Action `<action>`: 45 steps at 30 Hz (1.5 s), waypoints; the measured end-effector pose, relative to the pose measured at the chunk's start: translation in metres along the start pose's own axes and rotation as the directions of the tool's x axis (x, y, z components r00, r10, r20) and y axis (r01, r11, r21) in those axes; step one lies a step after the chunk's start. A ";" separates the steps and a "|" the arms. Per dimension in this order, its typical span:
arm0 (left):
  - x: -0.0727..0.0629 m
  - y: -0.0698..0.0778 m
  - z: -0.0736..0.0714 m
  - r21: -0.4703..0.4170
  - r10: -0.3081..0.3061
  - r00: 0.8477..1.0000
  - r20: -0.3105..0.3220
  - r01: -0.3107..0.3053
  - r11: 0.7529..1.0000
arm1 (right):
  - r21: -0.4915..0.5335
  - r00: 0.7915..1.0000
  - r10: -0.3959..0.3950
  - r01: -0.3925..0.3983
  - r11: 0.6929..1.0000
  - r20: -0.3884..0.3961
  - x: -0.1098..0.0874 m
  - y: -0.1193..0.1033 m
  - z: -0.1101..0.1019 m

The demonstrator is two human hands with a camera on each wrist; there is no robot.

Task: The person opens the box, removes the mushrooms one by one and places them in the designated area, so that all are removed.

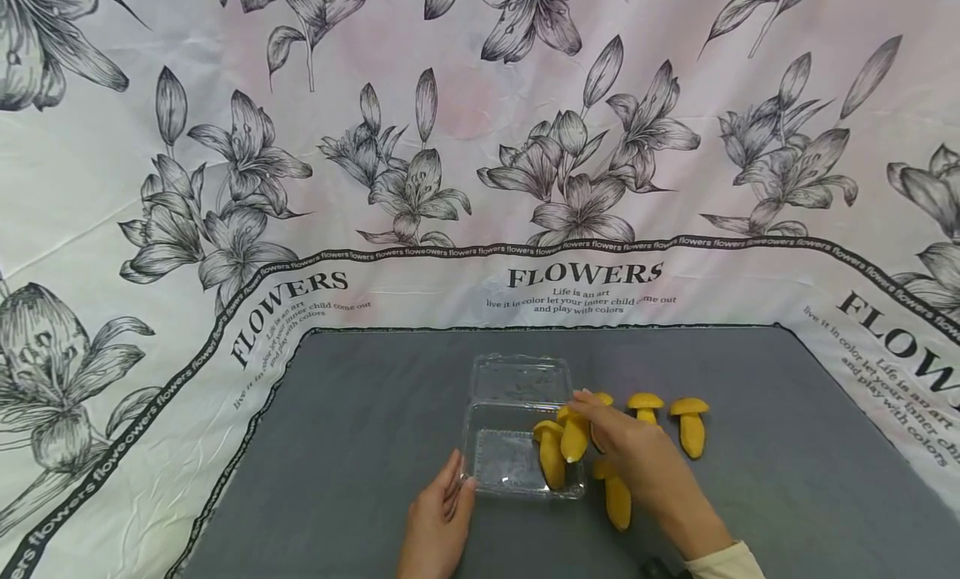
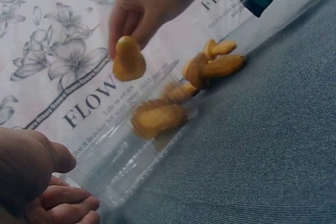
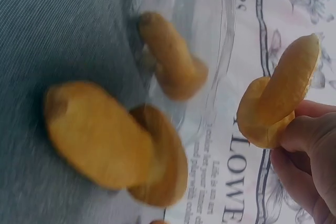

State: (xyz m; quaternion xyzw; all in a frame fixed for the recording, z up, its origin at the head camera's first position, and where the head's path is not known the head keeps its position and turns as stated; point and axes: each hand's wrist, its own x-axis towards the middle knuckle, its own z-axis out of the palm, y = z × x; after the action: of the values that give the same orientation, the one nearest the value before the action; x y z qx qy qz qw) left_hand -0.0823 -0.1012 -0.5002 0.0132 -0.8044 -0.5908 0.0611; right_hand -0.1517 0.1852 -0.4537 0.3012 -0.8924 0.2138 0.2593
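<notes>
A clear plastic clamshell box (image 1: pixel 489 466) lies with its lid (image 1: pixel 520 381) folded back behind it. My left hand (image 1: pixel 437 516) grips the box's near left side between thumb and fingers. Above the box's right part, my right hand (image 1: pixel 626 446) pinches a yellow mushroom (image 3: pixel 289 80) by its cap, stem hanging out from the fingers. One yellow mushroom (image 1: pixel 551 458) lies inside the box along its right wall. In the right wrist view a nearer mushroom (image 3: pixel 100 135) shows large, outside the box.
Another mushroom (image 1: pixel 618 502) lies right of the box, below my right hand. Two more mushrooms, one in the open (image 1: pixel 690 427) and one partly covered by the hand (image 1: pixel 644 402), lie farther right. A further cap (image 1: pixel 602 399) shows behind the fingers. Flower-printed cloth (image 1: pixel 405 287) surrounds the grey surface (image 1: pixel 360 446).
</notes>
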 end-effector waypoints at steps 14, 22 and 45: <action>-0.002 -0.001 0.001 -0.010 0.021 1.000 -0.015 -0.021 1.000 | -0.097 0.990 0.032 -0.046 0.994 -0.137 -0.021 0.025 -0.014; -0.002 0.000 0.000 -0.013 0.035 0.999 -0.018 -0.035 0.999 | -0.121 0.986 0.072 -0.090 0.989 -0.147 -0.038 0.035 -0.022; -0.001 0.001 0.001 0.004 0.034 0.999 -0.012 -0.034 0.999 | -0.139 0.994 0.104 -0.106 0.985 -0.025 -0.073 0.053 -0.029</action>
State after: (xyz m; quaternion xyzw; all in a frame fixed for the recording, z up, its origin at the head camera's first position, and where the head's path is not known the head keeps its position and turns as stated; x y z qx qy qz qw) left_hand -0.0817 -0.1000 -0.4993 0.0030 -0.8052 -0.5881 0.0758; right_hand -0.1268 0.2704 -0.4861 0.2330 -0.9175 0.1668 0.2760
